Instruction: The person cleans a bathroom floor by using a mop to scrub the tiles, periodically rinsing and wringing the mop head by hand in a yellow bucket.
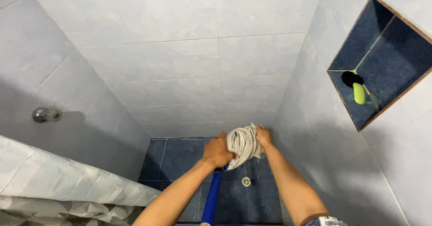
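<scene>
I look down into a tiled shower stall. A string mop head (243, 143) of off-white cords is held up in front of me, on a blue handle (211, 196) that runs down toward the bottom edge. My left hand (217, 152) grips the base of the mop head where it meets the handle. My right hand (264, 136) is closed on the cords at the head's right side. Both forearms reach in from the bottom of the view.
Dark blue floor tiles (175, 156) with a round drain (246, 181) lie below the mop. White tiled walls stand on three sides. A blue wall niche (382, 59) on the right holds a green-handled brush (358, 91). A metal valve (45, 114) and a patterned curtain (58, 181) are at left.
</scene>
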